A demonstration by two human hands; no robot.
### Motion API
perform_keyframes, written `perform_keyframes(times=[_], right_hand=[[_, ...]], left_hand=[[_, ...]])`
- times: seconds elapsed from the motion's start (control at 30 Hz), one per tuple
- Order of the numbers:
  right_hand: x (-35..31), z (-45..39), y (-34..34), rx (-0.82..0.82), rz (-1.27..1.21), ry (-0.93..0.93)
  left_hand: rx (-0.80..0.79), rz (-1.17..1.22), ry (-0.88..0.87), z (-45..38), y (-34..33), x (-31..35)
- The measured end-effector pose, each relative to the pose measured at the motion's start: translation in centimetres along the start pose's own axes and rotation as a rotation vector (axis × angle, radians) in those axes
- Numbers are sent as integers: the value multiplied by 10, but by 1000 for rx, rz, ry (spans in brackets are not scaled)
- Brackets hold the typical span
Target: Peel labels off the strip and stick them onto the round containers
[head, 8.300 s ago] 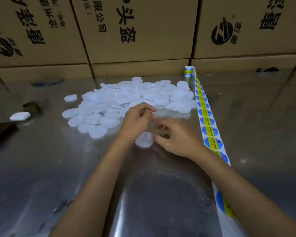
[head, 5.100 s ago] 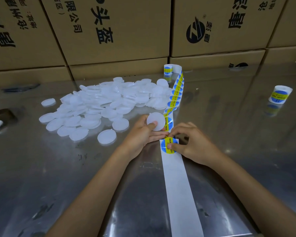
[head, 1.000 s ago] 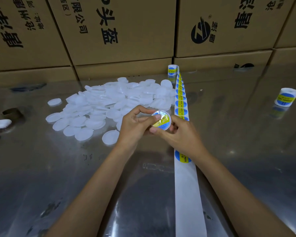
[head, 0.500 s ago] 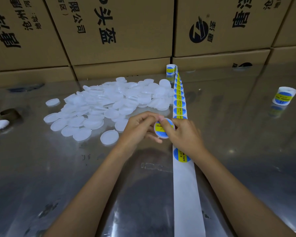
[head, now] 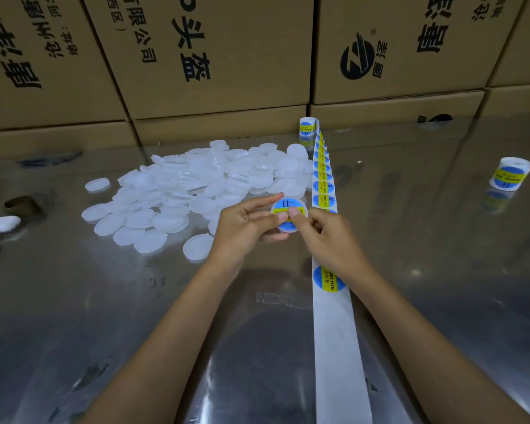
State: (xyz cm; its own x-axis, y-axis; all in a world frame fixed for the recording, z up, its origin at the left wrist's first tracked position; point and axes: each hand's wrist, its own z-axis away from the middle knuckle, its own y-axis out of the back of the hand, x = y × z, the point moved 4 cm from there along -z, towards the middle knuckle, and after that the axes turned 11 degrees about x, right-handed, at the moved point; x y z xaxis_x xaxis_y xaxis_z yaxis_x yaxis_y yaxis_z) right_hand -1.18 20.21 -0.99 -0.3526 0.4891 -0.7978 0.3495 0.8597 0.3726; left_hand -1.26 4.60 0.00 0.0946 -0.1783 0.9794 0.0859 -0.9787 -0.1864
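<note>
Nearest to me, the bare white backing of the label strip (head: 337,347) is running up the lower middle of the frame across the shiny bench (head: 104,316), with my two forearms reaching in on either side of it. One blue and yellow label (head: 328,279) is sitting on the strip just under my right wrist. At the centre of the frame I am holding a small round container (head: 289,216) between both hands, above the bench. My left hand (head: 242,228) is curling round its left edge, the thumb lying across the front and the forefinger stretching along the top. My right hand (head: 325,237) is pressing its thumb onto the blue and yellow sticker on the container's face, its other fingers bent in behind. Beyond my hands, more labels are lining the strip as it is leading away to a roll (head: 307,127) standing at the upper middle. A heap of white round containers (head: 202,185) is spreading across the bench to the left of centre. A second roll of labels (head: 510,174) is standing at the far right. Stacked cardboard boxes (head: 211,56) with black printing are filling the top of the frame
</note>
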Motion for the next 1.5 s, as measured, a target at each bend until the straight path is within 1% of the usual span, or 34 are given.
perform_keyframes(times=[0.1, 0.23, 0.33, 0.4, 0.47, 0.5, 0.57, 0.67, 0.73, 0.8, 0.87, 0.93, 1.13, 1.23, 1.3, 1.37, 1.4, 1.47, 1.5], right_hand=[[-2, 2, -2, -61, -30, 11], [-3, 3, -6, -171, -35, -19], [1, 2, -6, -243, -19, -69], [7, -3, -2, -238, 20, -113], [15, -9, 4, -173, -5, -208], [20, -12, 7, -125, -70, -289], [31, -19, 16, -1, -255, -479], [48, -24, 33, 202, -531, -718], [59, -25, 45, 313, -738, -853], [66, -25, 55, 405, -985, -947], [70, -25, 63, 485, -1194, -999], [74, -26, 68, 530, -1296, -1022], [79, -28, 70, 552, -1302, -1046], [78, -27, 69, 514, -1305, -1030], [75, -27, 66, 489, -1257, -1017], [73, -26, 63, 480, -1150, -999], [70, -26, 62, 466, -1089, -985], [65, -26, 58, 424, -970, -946], [62, -25, 56, 406, -908, -919]], left_hand=[[45, 26, -11, -1, 2, 1], [105, 7, -35, -1, 4, 0], [88, -5, 8, -2, 4, -3], [56, -5, 18, -2, 4, -5], [80, -35, -3, -5, 6, -5], [111, -77, -20, -7, 8, -6], [152, -210, -56, -10, 12, -10], [129, -393, -111, -13, 12, -21], [107, -463, -163, -14, 10, -24], [103, -490, -205, -14, 10, -25], [107, -513, -233, -14, 9, -24], [100, -547, -255, -13, 8, -24], [96, -619, -272, -8, 5, -22], [104, -677, -321, -8, 8, -18], [166, -831, -423, -10, 16, -12], [277, -1044, -529, -14, 29, -4], [317, -1158, -539, -17, 36, -3], [313, -1323, -430, -24, 50, -5], [286, -1348, -348, -26, 55, -7]])
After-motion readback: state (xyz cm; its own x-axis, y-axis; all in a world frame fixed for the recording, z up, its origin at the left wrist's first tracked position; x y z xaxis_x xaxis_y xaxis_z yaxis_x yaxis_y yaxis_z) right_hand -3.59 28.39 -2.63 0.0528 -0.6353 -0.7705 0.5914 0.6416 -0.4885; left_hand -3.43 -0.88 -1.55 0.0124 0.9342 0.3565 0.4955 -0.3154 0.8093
